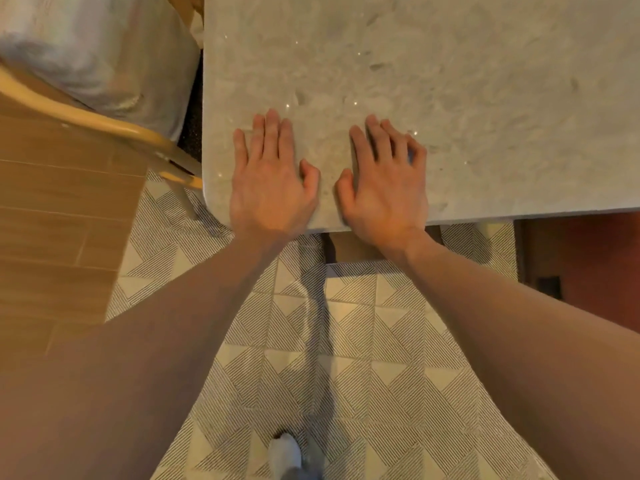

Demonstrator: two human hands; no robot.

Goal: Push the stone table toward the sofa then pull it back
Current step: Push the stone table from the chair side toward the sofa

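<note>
One stone worktop [450, 98] filled the view from 11 o'clock round to 3 o'clock, its pale mottled surface bare apart from the two hands. Its near edge ran across the middle of the view, and its rounded near-left corner sat at about 10 o'clock from centre.

Two hands lay palm-down on that surface just inside the near edge, side by side and a little apart. The left hand [270, 181] rested close to the rounded corner, its grip spread flat with fingers straight and thumb angled inward. The right hand [384, 188] lay just to its right, its grip also spread, the thumb pointing toward the left thumb without touching it; the outer fingers were slightly curled. Neither hand closed around anything. Two bare forearms ran down to 7 and 5 o'clock.

At 10 o'clock, just beside the worktop's left edge, stood one chair with a curved tan frame [104, 123] and a pale shiny seat covering [104, 46]; its frame end came very near the worktop's corner. One patterned rug [346, 341] of striped triangles covered the floor at 6 o'clock, with wood-plank flooring [62, 220] at 9 o'clock. One foot in a light sock [285, 453] showed at 6 o'clock. A reddish-brown piece of furniture [588, 265] sat at 4 o'clock, partly under the worktop's edge.
</note>
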